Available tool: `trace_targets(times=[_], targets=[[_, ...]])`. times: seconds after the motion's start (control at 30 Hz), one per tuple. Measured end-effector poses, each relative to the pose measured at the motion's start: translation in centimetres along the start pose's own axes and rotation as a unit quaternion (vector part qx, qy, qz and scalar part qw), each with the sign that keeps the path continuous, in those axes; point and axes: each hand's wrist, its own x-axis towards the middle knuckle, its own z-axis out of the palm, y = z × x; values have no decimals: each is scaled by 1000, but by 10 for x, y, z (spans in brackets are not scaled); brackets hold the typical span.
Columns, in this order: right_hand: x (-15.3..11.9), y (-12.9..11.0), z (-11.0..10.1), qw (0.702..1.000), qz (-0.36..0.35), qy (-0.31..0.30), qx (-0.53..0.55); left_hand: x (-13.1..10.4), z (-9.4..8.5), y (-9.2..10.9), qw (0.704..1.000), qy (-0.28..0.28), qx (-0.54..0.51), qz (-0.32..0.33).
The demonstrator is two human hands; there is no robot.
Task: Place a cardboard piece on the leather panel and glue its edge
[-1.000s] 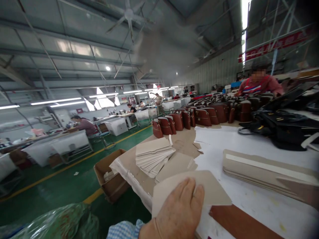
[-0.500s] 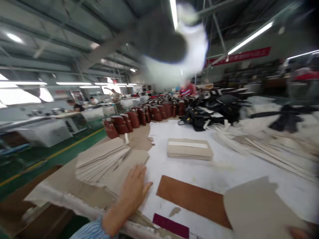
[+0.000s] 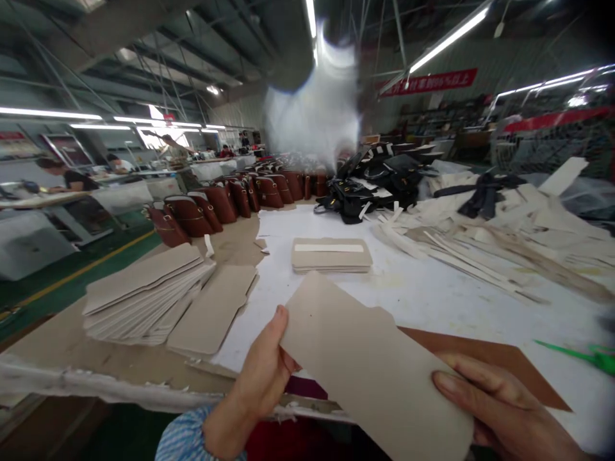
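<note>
- Grey card panel (image 3: 369, 365) is held up over the near edge of the table (image 3: 432, 301), tilted, its far end at the left hand and its near end at the right hand.
- Left hand (image 3: 262, 378) grips the panel's far corner, thumb on top, fingers closed behind it.
- Right hand (image 3: 504, 410) grips the panel's near end, with two fingers lying across the top face close to the edge.
- Brown sheet (image 3: 500, 365) lies flat on the table directly under and behind the panel, partly hidden by it.
- Fanned stack (image 3: 144, 291) of like panels sits left of the held panel; one loose piece (image 3: 216, 310) lies between the two.
- Small stack (image 3: 330, 255), with a white strip on top, lies beyond the panel, well apart from it.
- Brown bags (image 3: 211, 205) stand in a row farther off, to the left beyond the small stack.
- Black bags (image 3: 375, 179) are piled farther off, beyond the small stack.
- Pale strips (image 3: 480, 237) are heaped right of the small stack.
- Green tool (image 3: 586, 355) lies right of the panel; its type cannot be told.
</note>
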Motion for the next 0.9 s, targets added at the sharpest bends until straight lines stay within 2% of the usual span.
trace_targets(times=[0.1, 0.2, 0.3, 0.4, 0.5, 0.67, 0.8, 0.9], targets=[[4, 5, -2, 999, 27, -9, 23, -4, -7, -1, 998, 8, 54, 5], [9, 12, -4, 998, 49, -12, 46, -7, -16, -7, 997, 2, 80, -20], [10, 20, -9, 999, 44, -9, -4, -16, -24, -11, 989, -10, 141, -38], [5, 32, -16, 996, 21, -24, -84, -31, -33, -14, 962, -54, 262, -62], [5, 39, -25, 990, 16, -26, -138, -43, -40, -20, 933, -82, 339, -89], [36, 28, -36, 950, -24, 28, -308, -35, -31, -20, 885, -34, 463, -9], [59, 13, -32, 949, -52, 56, -305, -22, -19, -12, 855, 4, 516, 45], [61, 11, -26, 962, -56, 45, -262, -17, -22, -10, 865, 12, 498, 53]])
